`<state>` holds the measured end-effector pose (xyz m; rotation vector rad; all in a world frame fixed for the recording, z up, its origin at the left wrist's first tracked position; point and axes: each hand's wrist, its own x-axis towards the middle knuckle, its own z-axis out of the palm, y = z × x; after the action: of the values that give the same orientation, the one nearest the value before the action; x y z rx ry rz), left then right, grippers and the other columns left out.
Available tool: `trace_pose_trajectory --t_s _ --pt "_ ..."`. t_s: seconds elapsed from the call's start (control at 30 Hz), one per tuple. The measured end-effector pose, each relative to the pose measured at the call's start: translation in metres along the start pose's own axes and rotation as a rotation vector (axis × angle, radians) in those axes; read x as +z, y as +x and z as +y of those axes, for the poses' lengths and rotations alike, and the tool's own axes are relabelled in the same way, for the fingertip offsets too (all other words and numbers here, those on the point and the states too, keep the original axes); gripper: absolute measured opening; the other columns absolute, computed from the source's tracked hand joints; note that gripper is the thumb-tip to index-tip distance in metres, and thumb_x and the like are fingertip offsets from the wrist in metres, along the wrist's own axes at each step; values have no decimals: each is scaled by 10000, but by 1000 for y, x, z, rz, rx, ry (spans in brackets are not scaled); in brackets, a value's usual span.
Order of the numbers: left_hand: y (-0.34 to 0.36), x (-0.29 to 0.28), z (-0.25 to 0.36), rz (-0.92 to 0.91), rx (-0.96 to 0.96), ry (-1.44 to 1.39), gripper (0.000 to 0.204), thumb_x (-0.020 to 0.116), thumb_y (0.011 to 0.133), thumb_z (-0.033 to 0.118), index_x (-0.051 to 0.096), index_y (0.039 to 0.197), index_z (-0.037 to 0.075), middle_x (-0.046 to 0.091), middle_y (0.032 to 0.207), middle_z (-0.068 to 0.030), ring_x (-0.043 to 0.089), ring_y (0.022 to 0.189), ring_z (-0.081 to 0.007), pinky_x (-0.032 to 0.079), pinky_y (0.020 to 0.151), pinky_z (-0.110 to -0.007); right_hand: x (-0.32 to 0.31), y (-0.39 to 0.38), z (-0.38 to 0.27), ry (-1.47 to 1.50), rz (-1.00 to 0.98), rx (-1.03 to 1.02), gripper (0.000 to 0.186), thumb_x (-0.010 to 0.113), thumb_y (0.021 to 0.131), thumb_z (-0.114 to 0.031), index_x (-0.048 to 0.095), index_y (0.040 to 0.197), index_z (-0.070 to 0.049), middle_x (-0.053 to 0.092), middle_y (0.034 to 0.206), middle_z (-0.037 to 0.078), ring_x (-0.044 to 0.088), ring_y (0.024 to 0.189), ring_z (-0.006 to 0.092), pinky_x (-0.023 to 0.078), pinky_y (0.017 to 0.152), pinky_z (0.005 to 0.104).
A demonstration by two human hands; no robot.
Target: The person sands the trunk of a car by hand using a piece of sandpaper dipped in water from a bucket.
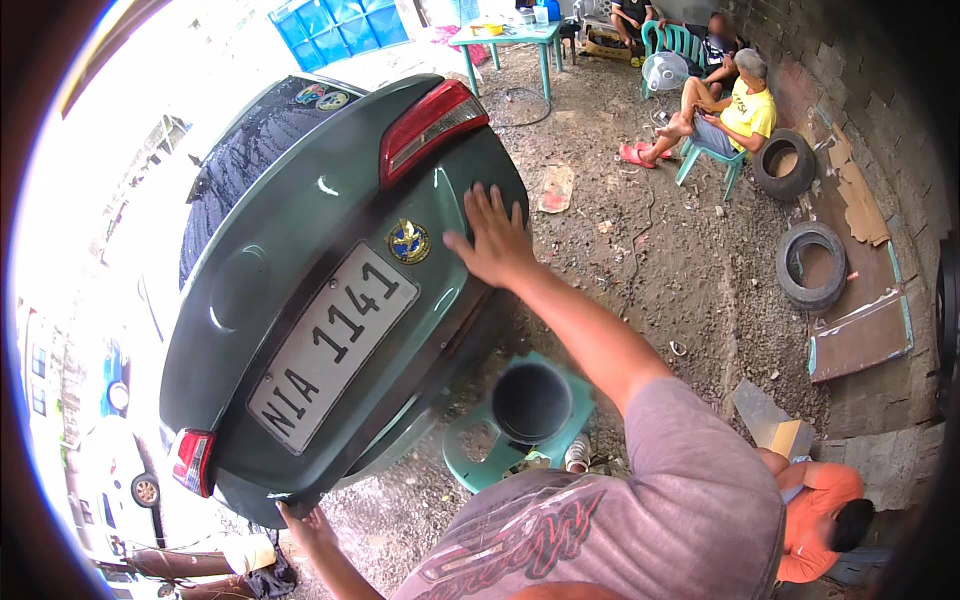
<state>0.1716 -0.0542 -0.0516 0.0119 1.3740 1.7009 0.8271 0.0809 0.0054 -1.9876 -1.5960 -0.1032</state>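
Note:
A dark green car trunk lid [240, 290] is raised and tilted in front of me. My right hand [490, 238] lies on its painted face with fingers spread, close to the red and clear tail light [430, 130] and a round blue and gold emblem [408, 241]. A white license plate [333, 345] with dark characters is fixed in the middle. My left hand [312, 535] is at the lid's lower left corner, its fingers closed around the edge and partly hidden. A small pale mark shows on the paint there. The second tail light [192, 462] is just above that corner.
A black bucket [531, 402] stands on a green plastic chair [475, 455] beside me. One person in orange [815, 515] sits low at the right. Several people sit farther back near a green table [508, 36]. Tires [812, 265] lie on the gravel by the wall.

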Motion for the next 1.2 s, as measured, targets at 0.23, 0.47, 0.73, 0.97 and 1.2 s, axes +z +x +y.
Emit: trace_pose_trajectory --t_s 0.23,0.47,0.73,0.97,1.2 --pt "2 22 -4 -64 -25 -12 619 711 1026 456 590 1395 -26 647 1393 -157 616 1294 -272 513 1131 -382 -9 59 42 81 21 238 931 439 1051 -667 248 1674 -3 190 1766 210 150 1636 419 142 1273 675" --pt "-21 10 3 14 27 64 647 685 1035 497 567 1449 15 632 1419 -136 587 1321 -251 444 1177 -372 5 -36 4 20 -4 -67 930 392 1046 -691 293 1657 4 246 1750 204 178 1628 416 135 1283 661" --pt "-4 20 -11 -107 25 0 680 700 1031 472 540 1456 -33 606 1440 -151 593 1330 -281 513 1146 -389 -5 60 28 18 50 138 947 406 1040 -700 277 1663 1 231 1750 216 172 1629 417 140 1279 670" --pt "-5 6 -2 -90 47 72 678 687 1032 492 540 1475 0 592 1472 -133 585 1335 -261 491 1149 -378 3 12 25 85 24 89 916 419 1050 -675 283 1662 -8 237 1751 209 177 1628 420 135 1265 702" --pt "-15 10 -1 -82 54 98 647 662 1047 491 551 1465 10 615 1439 -151 610 1304 -255 512 1132 -362 10 2 6 76 92 53 949 428 1040 -687 286 1651 25 230 1745 236 163 1626 436 139 1278 677"
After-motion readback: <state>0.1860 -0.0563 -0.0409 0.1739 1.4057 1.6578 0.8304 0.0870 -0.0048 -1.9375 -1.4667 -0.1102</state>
